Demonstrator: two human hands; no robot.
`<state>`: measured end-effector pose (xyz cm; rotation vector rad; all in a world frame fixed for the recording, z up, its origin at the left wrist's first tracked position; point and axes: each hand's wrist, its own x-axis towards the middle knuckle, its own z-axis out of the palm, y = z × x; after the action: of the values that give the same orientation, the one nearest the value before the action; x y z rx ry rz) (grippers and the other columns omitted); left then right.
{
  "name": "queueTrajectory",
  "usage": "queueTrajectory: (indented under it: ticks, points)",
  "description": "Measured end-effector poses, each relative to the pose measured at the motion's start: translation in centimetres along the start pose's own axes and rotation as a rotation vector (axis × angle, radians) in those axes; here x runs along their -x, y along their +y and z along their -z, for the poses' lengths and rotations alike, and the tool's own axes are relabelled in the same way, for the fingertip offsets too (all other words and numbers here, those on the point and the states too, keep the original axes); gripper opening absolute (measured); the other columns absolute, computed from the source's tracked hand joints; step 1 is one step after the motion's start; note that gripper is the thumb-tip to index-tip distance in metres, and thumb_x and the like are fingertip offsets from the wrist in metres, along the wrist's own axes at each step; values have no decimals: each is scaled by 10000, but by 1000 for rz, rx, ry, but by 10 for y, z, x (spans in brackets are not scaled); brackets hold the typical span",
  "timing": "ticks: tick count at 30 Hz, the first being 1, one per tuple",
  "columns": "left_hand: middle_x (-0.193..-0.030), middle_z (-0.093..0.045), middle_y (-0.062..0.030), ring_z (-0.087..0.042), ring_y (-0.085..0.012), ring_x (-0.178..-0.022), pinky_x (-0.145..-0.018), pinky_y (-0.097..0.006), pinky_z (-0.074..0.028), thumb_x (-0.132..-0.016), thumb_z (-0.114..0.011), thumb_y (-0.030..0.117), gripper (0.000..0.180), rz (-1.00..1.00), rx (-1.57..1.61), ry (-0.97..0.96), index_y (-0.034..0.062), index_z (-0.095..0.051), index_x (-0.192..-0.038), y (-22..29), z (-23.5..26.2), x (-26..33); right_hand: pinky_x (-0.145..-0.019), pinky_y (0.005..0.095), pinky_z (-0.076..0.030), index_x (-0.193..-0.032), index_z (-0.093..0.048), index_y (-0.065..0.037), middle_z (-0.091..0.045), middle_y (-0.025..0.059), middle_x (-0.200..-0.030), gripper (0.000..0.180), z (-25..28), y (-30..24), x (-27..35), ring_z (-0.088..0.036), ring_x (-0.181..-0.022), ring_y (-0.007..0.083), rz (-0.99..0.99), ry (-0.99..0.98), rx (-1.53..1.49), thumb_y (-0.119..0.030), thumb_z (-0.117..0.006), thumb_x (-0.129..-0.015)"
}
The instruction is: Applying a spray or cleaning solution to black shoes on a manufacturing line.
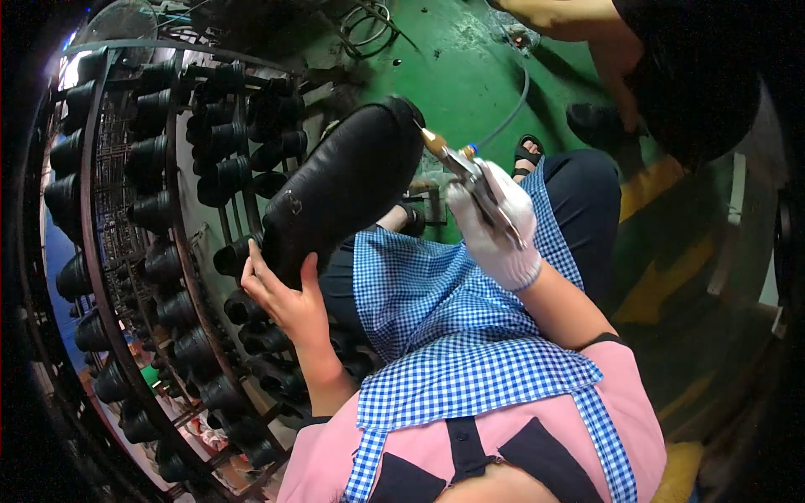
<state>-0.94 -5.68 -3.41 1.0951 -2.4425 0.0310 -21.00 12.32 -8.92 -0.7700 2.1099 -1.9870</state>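
Observation:
A large black leather shoe [344, 172] hangs tilted in front of me, one end at upper right, the other at lower left. My bare left hand [285, 298] is closed on its lower-left end, thumb and fingers apart around it. In a white knitted glove, my right hand [499, 226] grips a metal hand gun [474, 184] with a brass-coloured nozzle and a blue fitting. The thin tip of the nozzle is right at the upper-right end of the shoe; whether it touches, I cannot tell. A pale hose [513, 113] runs by the gun.
On my left stands a tall metal rack [99, 210] with rows of black shoes [226, 180]. A coiled cable [367, 25] lies on the green floor [444, 50]. Another person's arm [579, 21] reaches in at upper right. My checked apron [470, 369] covers my lap.

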Motion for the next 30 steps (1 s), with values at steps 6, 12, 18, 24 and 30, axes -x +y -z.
queueTrajectory:
  ticks: [6, 12, 18, 24, 30]
  points:
    - [-1420, -437, -179, -463, -387, -1289, -1052, -468, -403, -904, -681, 60, 381, -21, 93, -187, 71, -563, -1266, 19, 36, 24, -542, 381, -493, -966, -674, -66, -585, 116, -748, 172, -49, 20, -15, -629, -637, 296, 185, -36, 26, -193, -736, -868]
    - [-1398, -447, -161, -518, -272, -1074, -944, -396, -437, -825, -779, 14, 308, -43, 279, -130, 64, -591, -1064, 19, 28, 37, -539, 400, -507, -934, -681, -95, -605, 116, -755, 179, -62, 9, 1, -645, -639, 310, 212, -187, 37, -266, -704, -890]
    - [-1379, -460, -160, -508, -270, -1073, -942, -376, -416, -816, -792, 29, 301, -41, 309, -121, 83, -607, -1047, 17, 25, 37, -548, 354, -500, -882, -666, -73, -592, 99, -738, 137, -49, -3, 21, -627, -622, 287, 258, -272, 91, -168, -755, -840]
    - [-1357, -478, -163, -509, -269, -1079, -952, -366, -399, -810, -794, 22, 295, -70, 316, -98, 78, -614, -1036, 15, 20, 38, -545, 377, -509, -862, -650, -89, -603, 96, -736, 160, -41, -4, 44, -638, -633, 299, 230, -353, 26, -203, -758, -831]
    - [-1349, -481, -169, -514, -270, -1083, -953, -359, -401, -798, -806, 22, 307, -52, 313, -94, 73, -616, -1034, 15, 18, 37, -529, 352, -501, -827, -646, -63, -596, 91, -722, 163, -31, -9, 58, -628, -609, 276, 239, -410, -6, -108, -793, -773]
